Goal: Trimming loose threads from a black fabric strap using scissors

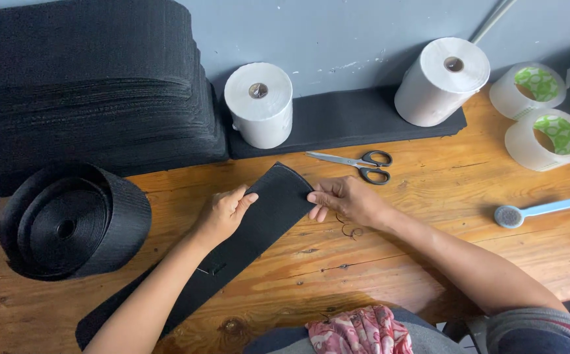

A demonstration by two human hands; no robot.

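Both hands pinch one black strip [265, 213]: left hand [223, 213] on its near edge, right hand [344, 198] opposite; scissors [364, 164] lie untouched just beyond the right hand.

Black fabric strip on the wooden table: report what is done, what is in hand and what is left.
Done: a tall stack of cut black fabric pieces stands at the back left. In hand: the left hand and right hand each pinch one edge of the long black fabric strip, near its rounded end. Left: a large roll of black webbing is mostly wound; the black-handled scissors lie untouched behind the hands.
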